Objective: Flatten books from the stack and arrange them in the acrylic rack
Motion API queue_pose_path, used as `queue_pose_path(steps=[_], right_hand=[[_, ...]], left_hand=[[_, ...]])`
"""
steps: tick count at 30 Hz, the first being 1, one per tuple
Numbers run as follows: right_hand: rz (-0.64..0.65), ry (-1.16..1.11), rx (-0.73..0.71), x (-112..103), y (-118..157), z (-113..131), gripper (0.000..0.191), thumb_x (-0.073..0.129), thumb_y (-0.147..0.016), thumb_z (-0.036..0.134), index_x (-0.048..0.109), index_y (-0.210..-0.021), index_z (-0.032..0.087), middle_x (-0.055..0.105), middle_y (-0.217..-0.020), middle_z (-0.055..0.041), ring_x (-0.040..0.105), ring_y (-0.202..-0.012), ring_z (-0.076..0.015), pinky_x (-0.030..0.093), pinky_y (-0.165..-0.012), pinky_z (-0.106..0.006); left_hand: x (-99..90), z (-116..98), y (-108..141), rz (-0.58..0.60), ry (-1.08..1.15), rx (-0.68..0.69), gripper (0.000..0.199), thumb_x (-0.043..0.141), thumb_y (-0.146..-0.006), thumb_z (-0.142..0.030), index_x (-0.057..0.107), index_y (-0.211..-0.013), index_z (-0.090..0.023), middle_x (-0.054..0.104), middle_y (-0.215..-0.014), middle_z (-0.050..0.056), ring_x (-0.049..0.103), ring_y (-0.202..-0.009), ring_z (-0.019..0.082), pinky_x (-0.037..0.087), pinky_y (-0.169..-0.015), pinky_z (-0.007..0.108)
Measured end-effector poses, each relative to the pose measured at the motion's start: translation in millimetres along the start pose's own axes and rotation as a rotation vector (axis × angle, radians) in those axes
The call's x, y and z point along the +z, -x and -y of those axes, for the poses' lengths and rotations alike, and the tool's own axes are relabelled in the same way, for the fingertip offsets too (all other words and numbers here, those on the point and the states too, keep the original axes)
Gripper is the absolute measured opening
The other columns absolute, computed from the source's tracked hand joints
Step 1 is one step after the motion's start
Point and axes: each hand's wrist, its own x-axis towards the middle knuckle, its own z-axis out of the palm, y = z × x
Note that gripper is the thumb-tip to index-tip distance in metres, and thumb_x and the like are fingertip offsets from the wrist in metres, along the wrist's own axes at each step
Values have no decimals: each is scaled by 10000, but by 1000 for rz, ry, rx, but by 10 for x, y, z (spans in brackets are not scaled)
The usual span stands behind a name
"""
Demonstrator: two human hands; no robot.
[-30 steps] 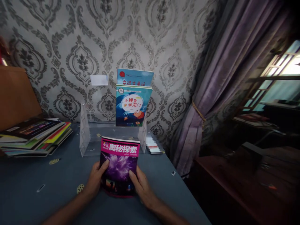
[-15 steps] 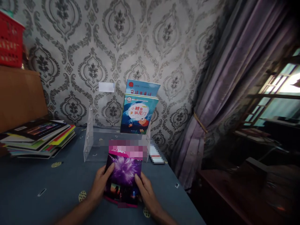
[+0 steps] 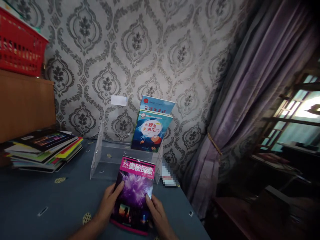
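A purple and pink book (image 3: 136, 188) with its cover facing me is held between both hands, tilted upward in front of the rack. My left hand (image 3: 107, 201) grips its left edge, thumb on the cover. On the right edge, my right hand (image 3: 158, 210) is closed in the same way; the fingers behind the book are hidden. Just beyond stands a clear acrylic book rack (image 3: 97, 156). In the rack's upper right part, a blue book with a fish on its cover (image 3: 151, 131) leans in front of another light blue book (image 3: 158, 103).
On the left of the blue tablecloth (image 3: 67, 200) lies a stack of books (image 3: 45, 148). Behind it a red basket (image 3: 21, 46) sits on a brown box (image 3: 27, 103). A purple curtain (image 3: 225, 110) hangs at the right, beyond the table edge. A pixelated item lies right of the rack.
My view has shifted, so the rack and wall sit lower and further right. The purple book remains in both hands, and its title strip now shows clearly.
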Motion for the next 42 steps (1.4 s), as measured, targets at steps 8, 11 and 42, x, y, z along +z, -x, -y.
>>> queue_pose_path(steps=[8,11,42], right_hand=[[64,-58,-106,-39,-88,-55,547,662,-799,706,760,-916,181,680,-755,-34,614,-703,-179,529,-743,-302],[94,-16,-132,-81,-149,-22,535,651,-809,696,763,-949,192,726,-852,-58,660,-828,-239,530,-840,-360],[-6,1067,-924,12,-1636,1374,291,472,-926,294,674,-1113,199,744,-1022,-125,650,-992,-310,478,-915,-489]], left_hand=[[-41,37,-32,-4,32,-21,668,826,-568,-712,785,-928,-151,781,-876,75,725,-873,276,552,-864,357],[-51,50,-35,35,53,1,649,810,-607,-706,783,-946,-154,780,-885,76,723,-882,273,552,-843,347],[-102,107,-93,72,51,6,626,769,-652,-716,758,-916,-149,753,-886,66,675,-876,236,502,-815,295]])
